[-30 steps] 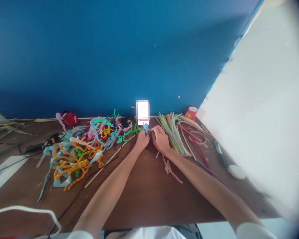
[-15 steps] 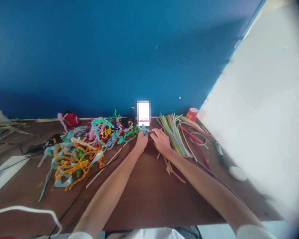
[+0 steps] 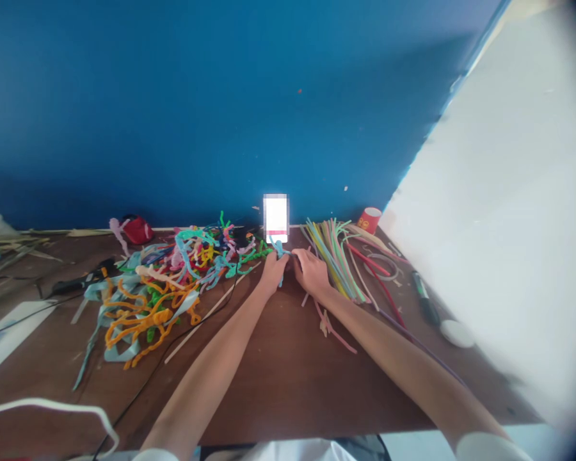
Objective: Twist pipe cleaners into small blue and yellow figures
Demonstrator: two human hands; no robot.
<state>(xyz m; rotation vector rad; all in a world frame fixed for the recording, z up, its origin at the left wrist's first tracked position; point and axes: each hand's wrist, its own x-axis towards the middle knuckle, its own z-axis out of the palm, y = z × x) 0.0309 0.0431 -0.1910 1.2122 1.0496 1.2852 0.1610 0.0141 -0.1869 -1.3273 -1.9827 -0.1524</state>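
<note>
With my left hand point(image 3: 271, 274) I pinch a small blue fuzzy piece point(image 3: 279, 247) between thumb and fingers, raised over the brown table point(image 3: 278, 378) just in front of the bright white screen point(image 3: 276, 214). My right hand point(image 3: 313, 274) is bent in close beside it, fingertips at the piece's right end — whether they pinch it or only touch it, I cannot tell. Left of my hands lies a tangled heap of colored fuzzy stems point(image 3: 191, 246), with an orange bunch point(image 3: 159, 316) nearer me. To the right are a bundle of pale straight stems point(image 3: 336, 259) and, behind it, a red cup point(image 3: 369, 221).
</note>
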